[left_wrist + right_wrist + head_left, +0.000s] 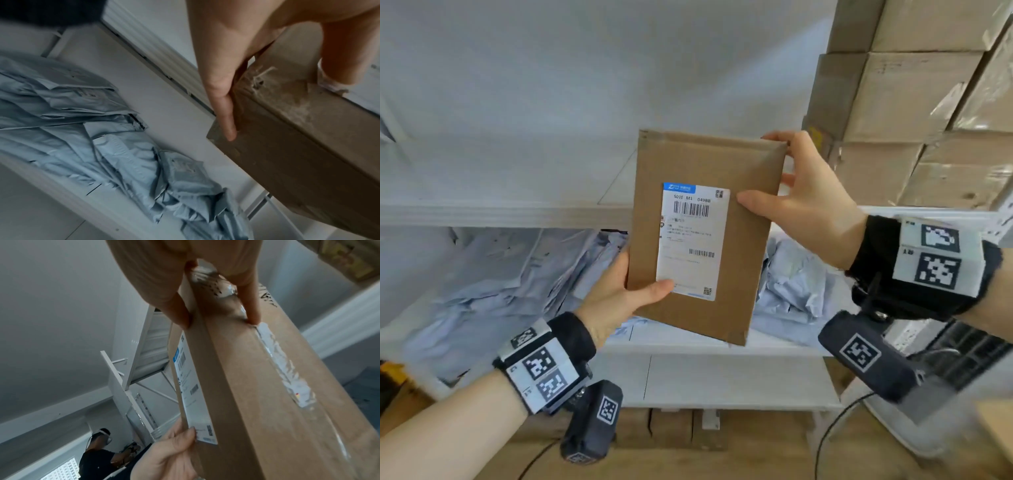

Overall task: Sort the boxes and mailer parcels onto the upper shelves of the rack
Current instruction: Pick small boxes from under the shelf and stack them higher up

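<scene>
My left hand point(619, 294) pinches the flat cardboard box point(698, 236) at its lower corner, my right hand point(801, 202) its upper edge, before the rack shelf point(500, 216). It looks stiff, light; opposite corners suit.

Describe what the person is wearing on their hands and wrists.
Both hands are bare. The left hand and right hand each have a black fabric wristband carrying white plates printed with black square fiducial markers. A dark camera module bearing a similar marker hangs under each wrist. No sleeves reach the forearms.
</scene>
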{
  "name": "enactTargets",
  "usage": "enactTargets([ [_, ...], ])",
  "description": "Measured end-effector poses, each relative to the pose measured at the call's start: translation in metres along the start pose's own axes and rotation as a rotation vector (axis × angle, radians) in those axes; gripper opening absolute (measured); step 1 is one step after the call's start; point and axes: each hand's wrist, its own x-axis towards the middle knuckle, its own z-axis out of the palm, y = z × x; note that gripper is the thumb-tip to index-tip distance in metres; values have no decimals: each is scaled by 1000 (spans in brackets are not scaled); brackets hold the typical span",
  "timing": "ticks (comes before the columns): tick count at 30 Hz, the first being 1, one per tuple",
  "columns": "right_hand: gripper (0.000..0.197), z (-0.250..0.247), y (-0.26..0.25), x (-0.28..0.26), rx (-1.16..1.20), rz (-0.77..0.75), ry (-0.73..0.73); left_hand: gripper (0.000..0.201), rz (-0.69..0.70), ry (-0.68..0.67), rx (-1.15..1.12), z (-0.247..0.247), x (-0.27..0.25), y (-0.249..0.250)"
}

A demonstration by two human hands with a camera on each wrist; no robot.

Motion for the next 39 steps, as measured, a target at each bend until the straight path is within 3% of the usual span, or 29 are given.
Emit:
enactTargets([
  [10, 58, 60, 80, -111, 17, 260, 44, 66, -193, -182, 128, -10, -36, -103],
  [22, 68, 114, 248, -222, -56, 786, -67, 68, -517, -349, 237, 46, -58, -276],
  [31, 68, 160, 376, -304, -144, 1004, -211, 79, -693, -384, 280, 90, -83, -406],
  [39, 62, 223, 499, -367, -74, 1049, -240, 86, -731, -336, 320, 112, -98, -541],
])
